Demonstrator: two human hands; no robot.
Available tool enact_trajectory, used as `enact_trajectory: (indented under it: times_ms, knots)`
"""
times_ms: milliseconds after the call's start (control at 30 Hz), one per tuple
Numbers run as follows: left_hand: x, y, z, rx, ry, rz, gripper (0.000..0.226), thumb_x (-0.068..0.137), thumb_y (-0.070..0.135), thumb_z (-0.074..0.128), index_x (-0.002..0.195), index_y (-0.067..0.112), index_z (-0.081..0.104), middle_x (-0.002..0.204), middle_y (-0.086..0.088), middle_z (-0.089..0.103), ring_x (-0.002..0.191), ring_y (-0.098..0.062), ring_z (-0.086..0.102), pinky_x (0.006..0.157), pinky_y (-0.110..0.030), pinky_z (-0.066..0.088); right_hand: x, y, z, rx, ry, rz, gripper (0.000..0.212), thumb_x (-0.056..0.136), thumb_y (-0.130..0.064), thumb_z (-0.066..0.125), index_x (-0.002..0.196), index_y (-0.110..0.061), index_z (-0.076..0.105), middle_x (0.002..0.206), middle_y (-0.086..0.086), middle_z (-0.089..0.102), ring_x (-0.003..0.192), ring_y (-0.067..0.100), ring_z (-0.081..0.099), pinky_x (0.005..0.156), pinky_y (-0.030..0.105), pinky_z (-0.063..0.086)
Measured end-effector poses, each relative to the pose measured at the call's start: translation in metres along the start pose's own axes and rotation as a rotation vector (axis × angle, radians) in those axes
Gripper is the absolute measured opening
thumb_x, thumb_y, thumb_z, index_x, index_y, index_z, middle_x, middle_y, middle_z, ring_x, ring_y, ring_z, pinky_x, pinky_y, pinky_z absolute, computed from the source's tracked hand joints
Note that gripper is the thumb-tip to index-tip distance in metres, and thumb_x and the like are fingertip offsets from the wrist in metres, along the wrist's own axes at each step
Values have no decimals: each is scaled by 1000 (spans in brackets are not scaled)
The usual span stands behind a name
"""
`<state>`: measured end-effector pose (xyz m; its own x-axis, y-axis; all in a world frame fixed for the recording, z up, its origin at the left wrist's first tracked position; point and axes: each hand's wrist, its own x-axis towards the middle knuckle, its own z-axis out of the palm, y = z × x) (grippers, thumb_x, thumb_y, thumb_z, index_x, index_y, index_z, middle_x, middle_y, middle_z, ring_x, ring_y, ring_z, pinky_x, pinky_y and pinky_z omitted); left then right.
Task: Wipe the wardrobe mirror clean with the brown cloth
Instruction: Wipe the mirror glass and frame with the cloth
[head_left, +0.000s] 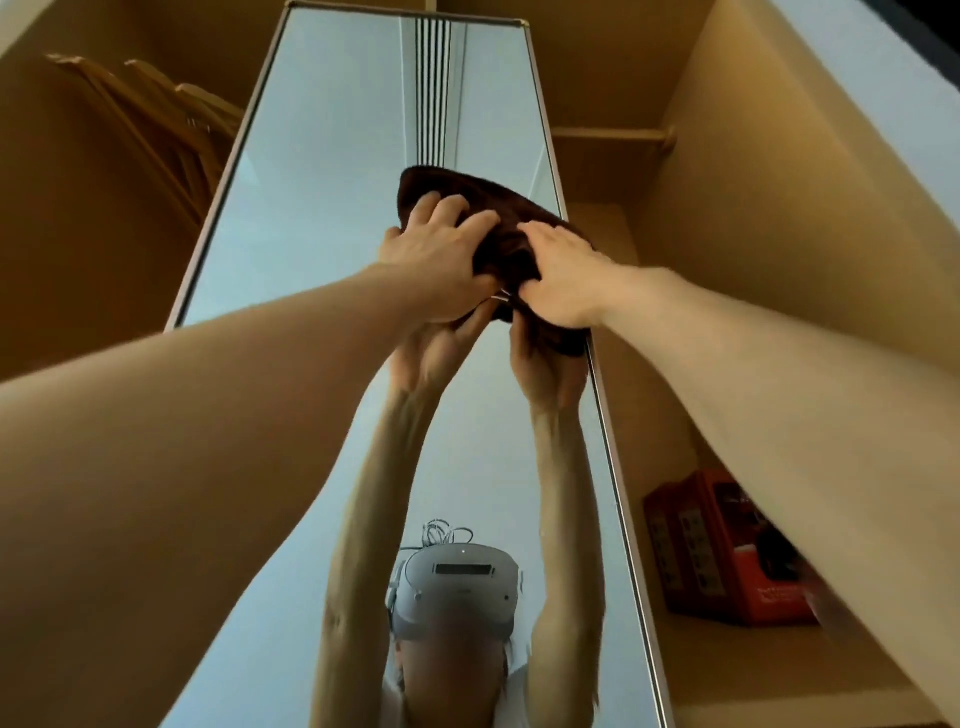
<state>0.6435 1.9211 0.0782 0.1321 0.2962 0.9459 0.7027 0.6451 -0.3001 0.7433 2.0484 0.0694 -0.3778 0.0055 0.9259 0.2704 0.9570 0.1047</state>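
A tall wardrobe mirror (332, 171) with a thin metal frame fills the middle of the view. A bunched brown cloth (478, 208) is pressed flat against the glass in its upper half, close to the right frame edge. My left hand (441, 260) lies on the cloth's left side with fingers spread over it. My right hand (563, 275) presses and grips the cloth's right side. Both arms reach up toward the glass. The mirror reflects my arms, hands and a white headset below the cloth.
Wooden hangers (171, 130) hang in the open wardrobe compartment left of the mirror. On the right are wooden shelves (613, 135) and a red box (727, 551) standing on a lower shelf, partly behind my right forearm.
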Motion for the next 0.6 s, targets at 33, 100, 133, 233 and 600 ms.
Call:
enact_trajectory:
  times_ms: [33,100,133,233,600]
  knots:
    - [5,1,-1,-1,-14,2,68,88,48,53,147,33,23,154,-2,20,144,-26,7,108,-52,25,5,2,-3,21,-22,-12,69,92,-22,45,151,-20,9,158,1,11,145,22,5,117,48,13]
    - [-1,2,-1,-18,2,12,66,88,44,53,146,32,24,153,-2,21,144,-26,7,108,-52,25,-3,3,2,22,-15,-23,69,93,-22,43,151,-19,8,159,1,9,145,22,4,117,48,13]
    - [-10,4,1,-24,28,19,66,87,43,54,146,32,26,153,-2,22,144,-26,8,109,-51,24,-14,1,8,5,10,-21,68,94,-23,42,151,-19,6,159,0,6,146,21,1,117,47,11]
    - [-53,14,13,-86,111,57,67,81,42,54,143,30,33,150,-2,28,143,-26,10,110,-49,22,-62,-3,30,-42,80,-33,65,97,-29,37,151,-18,2,159,-1,0,146,18,-3,118,44,7]
    - [-54,21,8,-45,43,53,69,81,44,56,144,32,29,152,-1,23,144,-24,6,112,-52,20,-78,-23,22,-129,4,91,71,97,-24,41,150,-13,-5,159,2,-6,145,22,-6,117,45,9]
